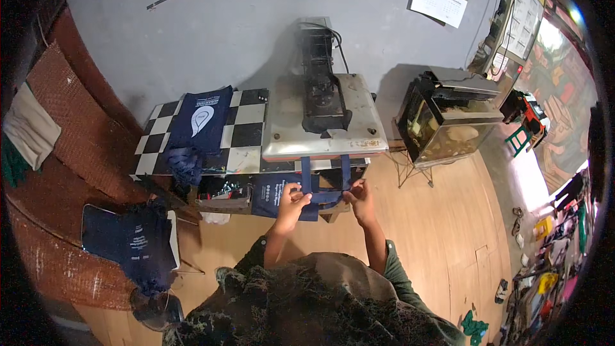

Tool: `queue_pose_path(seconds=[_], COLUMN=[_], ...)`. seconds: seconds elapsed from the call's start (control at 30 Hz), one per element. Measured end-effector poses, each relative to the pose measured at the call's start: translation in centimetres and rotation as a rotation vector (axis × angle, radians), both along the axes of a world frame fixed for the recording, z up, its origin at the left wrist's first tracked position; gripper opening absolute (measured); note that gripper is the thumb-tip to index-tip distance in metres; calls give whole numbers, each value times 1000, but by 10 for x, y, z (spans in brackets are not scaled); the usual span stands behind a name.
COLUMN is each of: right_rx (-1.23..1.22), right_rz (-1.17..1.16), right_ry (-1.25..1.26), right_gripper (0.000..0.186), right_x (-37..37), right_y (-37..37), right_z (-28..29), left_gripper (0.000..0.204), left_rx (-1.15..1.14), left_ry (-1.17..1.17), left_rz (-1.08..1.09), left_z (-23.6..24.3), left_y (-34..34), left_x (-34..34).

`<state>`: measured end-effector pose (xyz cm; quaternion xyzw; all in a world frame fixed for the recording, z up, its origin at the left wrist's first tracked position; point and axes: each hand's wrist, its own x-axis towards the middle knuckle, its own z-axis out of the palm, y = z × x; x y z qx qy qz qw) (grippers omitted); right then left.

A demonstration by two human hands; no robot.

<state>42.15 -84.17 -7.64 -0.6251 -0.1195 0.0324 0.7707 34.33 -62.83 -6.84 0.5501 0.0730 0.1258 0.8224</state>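
In front of the heat press point(325, 144), my left hand point(292, 209) pinches a dark blue fabric strap point(306, 176) between thumb and fingers. My right hand point(360, 202) grips the strap's other side at about the same height. Both straps run up to the front edge of the press, and a loop of the blue cloth spans between my hands. What they join inside the press is hidden under its metal plate. Just below the table edge, beside my left hand, lies a dark blue cloth bag point(266, 200) with white print.
Dark blue printed bags point(204, 118) lie on the checkered table point(246, 115) left of the press. More hang over a chair point(131, 243) at lower left. A glass fish tank point(448, 125) on a wire stand is at right. Clutter lines the far right.
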Motion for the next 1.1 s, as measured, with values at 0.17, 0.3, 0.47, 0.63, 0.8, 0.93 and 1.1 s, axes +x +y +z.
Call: queue_pose_path(seconds=[0.17, 0.3, 0.47, 0.63, 0.8, 0.93, 1.1], right_rx=[114, 199, 165, 190, 201, -57, 30], right_rz=[16, 68, 121, 341, 237, 124, 95], right_ry=[81, 149, 271, 337, 491, 300, 358], right_gripper=[38, 41, 38, 24, 30, 26, 12], right_x=[2, 3, 9, 30, 57, 84, 97], right_y=[-1, -5, -14, -10, 5, 21, 24], right_z=[1, 6, 8, 11, 31, 36, 15], left_gripper=[41, 43, 50, 60, 50, 33, 29], left_rx=[-27, -75, -30, 93, 150, 223, 186], left_ry=[43, 93, 137, 199, 225, 143, 284], left_rz=[-2, -23, -58, -316, -230, -256, -290], left_z=[3, 5, 3, 4, 18, 31, 33], left_y=[0, 1, 11, 27, 33, 43, 45], left_x=[0, 0, 5, 19, 51, 85, 79])
